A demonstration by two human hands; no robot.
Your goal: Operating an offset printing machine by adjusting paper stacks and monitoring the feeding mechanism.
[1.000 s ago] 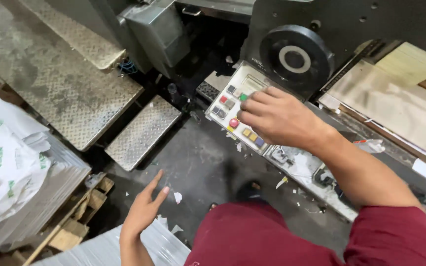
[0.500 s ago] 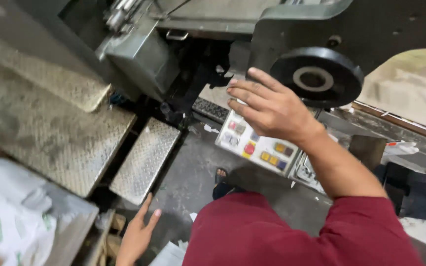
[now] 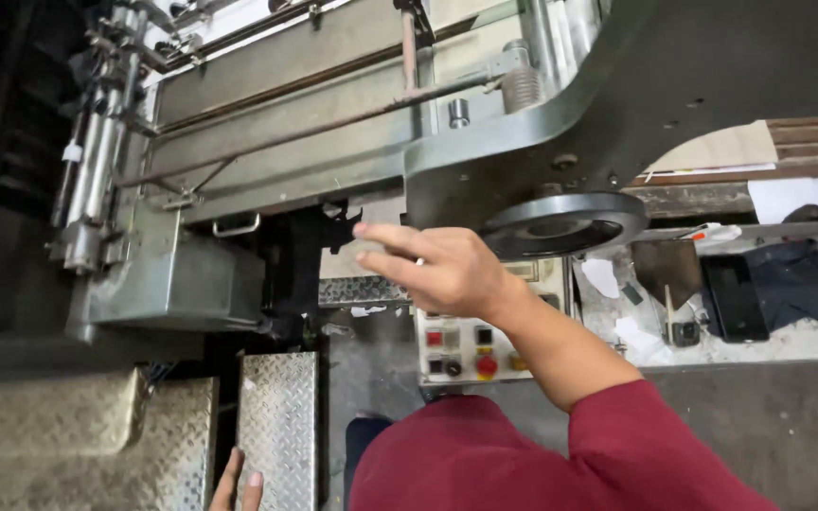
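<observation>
Up in mid-view, the right hand hangs in the air with its fingers spread and loosely extended, gripping nothing. Just below and behind its wrist sits the control panel, a pale box with a red square button, a dark knob and a round red button; the hand is above it, not touching. Immediately to the right of the hand is a round grey handwheel on the dark machine frame. Down at the bottom edge, only the fingertips of the left hand show, resting flat, it seems, on a ribbed metal step plate; I cannot tell more of its posture. A dark red sleeve covers the right arm.
</observation>
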